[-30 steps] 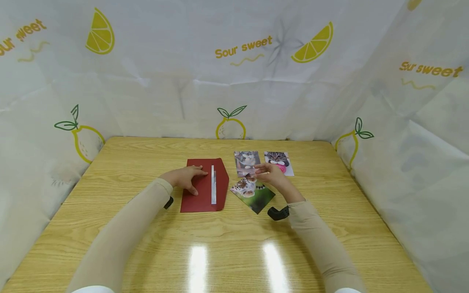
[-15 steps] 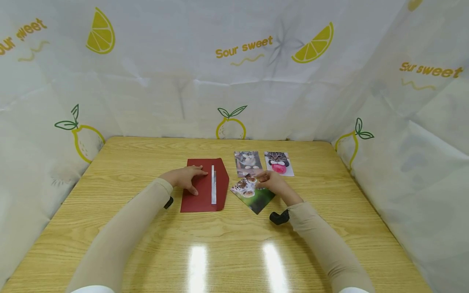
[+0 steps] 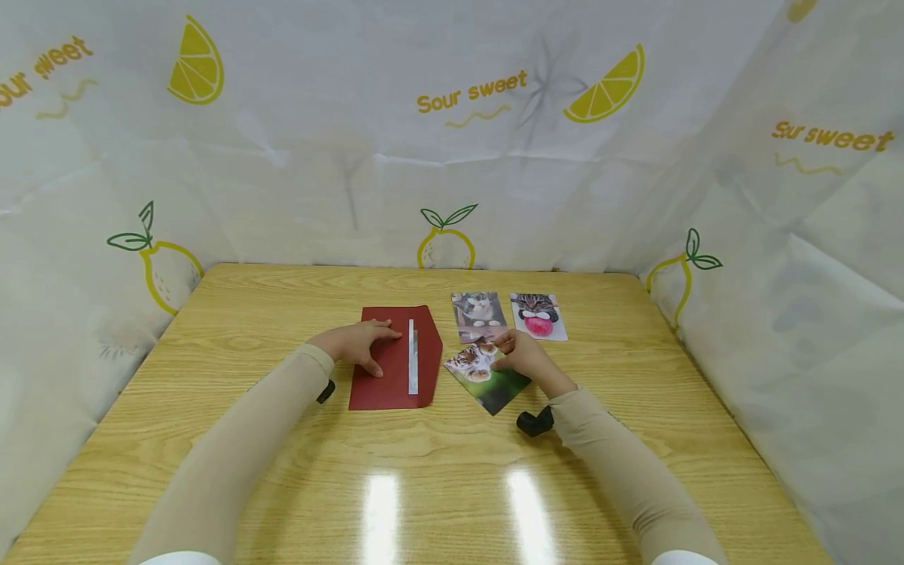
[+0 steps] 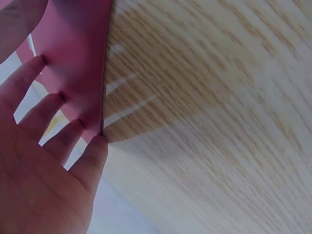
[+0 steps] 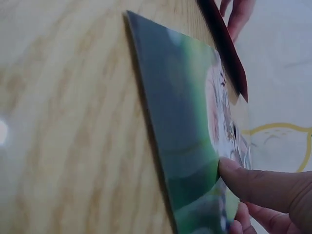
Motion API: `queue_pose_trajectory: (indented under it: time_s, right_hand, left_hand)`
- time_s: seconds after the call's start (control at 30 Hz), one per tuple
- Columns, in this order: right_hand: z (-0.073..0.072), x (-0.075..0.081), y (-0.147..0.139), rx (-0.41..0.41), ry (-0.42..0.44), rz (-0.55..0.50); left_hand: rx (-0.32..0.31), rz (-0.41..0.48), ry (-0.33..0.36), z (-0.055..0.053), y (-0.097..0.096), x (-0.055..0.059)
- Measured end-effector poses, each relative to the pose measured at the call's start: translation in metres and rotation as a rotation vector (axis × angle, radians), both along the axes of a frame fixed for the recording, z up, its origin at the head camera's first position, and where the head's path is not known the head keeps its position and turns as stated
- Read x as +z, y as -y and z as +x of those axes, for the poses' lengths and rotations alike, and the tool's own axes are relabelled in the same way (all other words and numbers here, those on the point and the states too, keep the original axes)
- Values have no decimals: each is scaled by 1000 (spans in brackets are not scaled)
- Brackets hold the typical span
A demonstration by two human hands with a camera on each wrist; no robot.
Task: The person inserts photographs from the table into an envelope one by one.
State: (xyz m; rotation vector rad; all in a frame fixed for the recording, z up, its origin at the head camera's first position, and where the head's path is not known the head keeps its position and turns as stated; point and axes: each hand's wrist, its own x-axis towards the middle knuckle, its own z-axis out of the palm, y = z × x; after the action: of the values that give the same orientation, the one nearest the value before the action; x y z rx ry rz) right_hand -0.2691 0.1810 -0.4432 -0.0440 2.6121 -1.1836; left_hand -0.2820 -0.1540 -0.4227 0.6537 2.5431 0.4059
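Observation:
My left hand (image 3: 355,344) rests with spread fingers on a red envelope (image 3: 387,391). The envelope's pointed flap faces right, and a pale strip of something inside (image 3: 413,369) shows through its opening. In the left wrist view the fingertips (image 4: 59,97) touch the red paper near its edge. To the right, my right hand (image 3: 530,359) pinches a tiger photo card (image 3: 492,390) by its far right edge. The right wrist view shows the thumb on the card's picture side (image 5: 180,97), with other fingers partly hidden behind the edge.
Behind the tiger card lie a photo of a grey-and-white cat (image 3: 479,308) and a photo of a tabby with a pink ball (image 3: 538,323). All rest on a wooden table (image 3: 452,455). White lemon-print curtains (image 3: 318,188) enclose its back and sides.
My right hand has come down from above the cat photos to the tiger card and now pinches its edge. The left hand and the envelope have stayed in place.

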Motion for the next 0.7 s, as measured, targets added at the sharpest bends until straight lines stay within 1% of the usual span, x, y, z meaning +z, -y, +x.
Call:
queue_pose_trajectory:
  time_s: [0.13,0.2,0.23,0.33,0.43,0.5,0.6,0.67,0.7]
  right_hand:
    - [0,1,-3,-20,-3,-12]
    - [0,3,-4,-29,5,-38]
    - [1,4,-6,-22,4,-51]
    - [2,8,-10,9,13,-134]
    - [3,14,-15,61,19,-205]
    - [3,18,-18,89,9,-199]
    - [4,25,-22,110,-21,-166]
    - [6,30,-24,111,-41,-146]
    - [7,33,-25,103,-42,-155]
  left_hand:
    - [-3,5,-1,0,0,0]
    - [-4,8,-1,0,0,0]
    - [-5,8,-2,0,0,0]
    - [-5,10,-3,1,-1,1]
    - [-5,7,-4,1,-1,1]
    - [-3,4,-2,1,-1,2]
    - [0,0,-1,1,-1,2]
    - [5,-1,2,1,-1,1]
    - [6,-3,3,1,-1,1]
